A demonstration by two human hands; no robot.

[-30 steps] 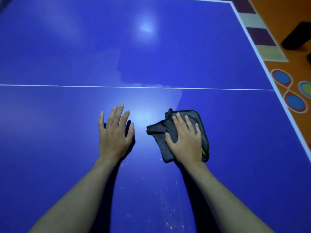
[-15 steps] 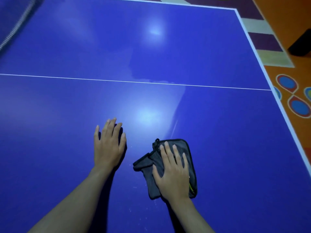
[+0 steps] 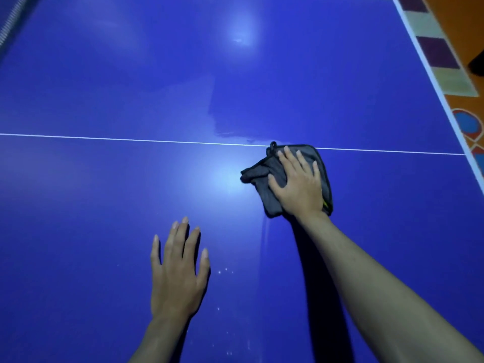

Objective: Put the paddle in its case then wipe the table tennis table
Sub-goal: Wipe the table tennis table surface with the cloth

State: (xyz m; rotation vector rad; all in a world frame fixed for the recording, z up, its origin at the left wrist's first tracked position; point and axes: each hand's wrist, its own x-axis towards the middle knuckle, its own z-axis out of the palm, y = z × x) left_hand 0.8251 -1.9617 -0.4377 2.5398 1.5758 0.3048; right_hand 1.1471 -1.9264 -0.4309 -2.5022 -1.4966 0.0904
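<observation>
Table tennis table [image 3: 340, 74]: one glossy blue top, smooth enough that two soft light glares are mirrored in it, with a thin white centre line run across it and a white border seen down the right edge. One grey cloth [image 3: 264, 176] is laid on it, soft and nubby looking, bunched and folded into a rough rectangle with darker stitched trim and a small hanging loop. Its long axis is pointed away toward the far side, and its far end is right on the centre line, nearer the right edge than the left. The cloth is pressed flat under the right hand [image 3: 298, 184], fingers straight and slightly fanned. The left hand [image 3: 178, 273] is kept apart, nearer the near edge, fingers spread, over the bare surface. A few pale specks are scattered around it. Patterned floor [image 3: 466, 121] is seen past the right edge.
</observation>
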